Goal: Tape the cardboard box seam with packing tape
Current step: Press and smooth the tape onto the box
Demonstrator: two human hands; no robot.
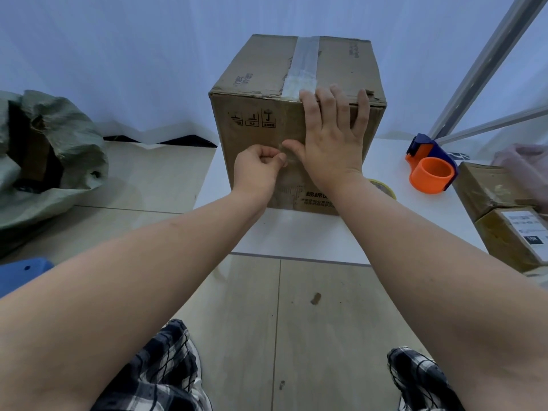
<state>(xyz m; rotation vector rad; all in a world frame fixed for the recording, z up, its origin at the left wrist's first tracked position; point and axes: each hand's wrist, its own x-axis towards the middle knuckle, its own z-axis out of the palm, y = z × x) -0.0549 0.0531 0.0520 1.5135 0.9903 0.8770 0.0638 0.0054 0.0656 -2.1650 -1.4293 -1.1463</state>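
On the white table (pixel 296 235) stands one brown cardboard box (pixel 267 137), one clear tape strip (pixel 305 60) along its top seam. Your right hand (pixel 332 137) lies spread flat against it; your left hand (pixel 258 170) pinches the tape's end. One orange tape dispenser (pixel 431 170) sits beside it, and two small cartons (pixel 504 203).

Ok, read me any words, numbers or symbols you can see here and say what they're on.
Cardboard box, front: three black handling symbols, captions too small to read.
Box front, bottom: printed Chinese lines, too blurred to quote.
Box top: sideways print at left and right, unreadable.
Small parcel at right: white label, too blurred.
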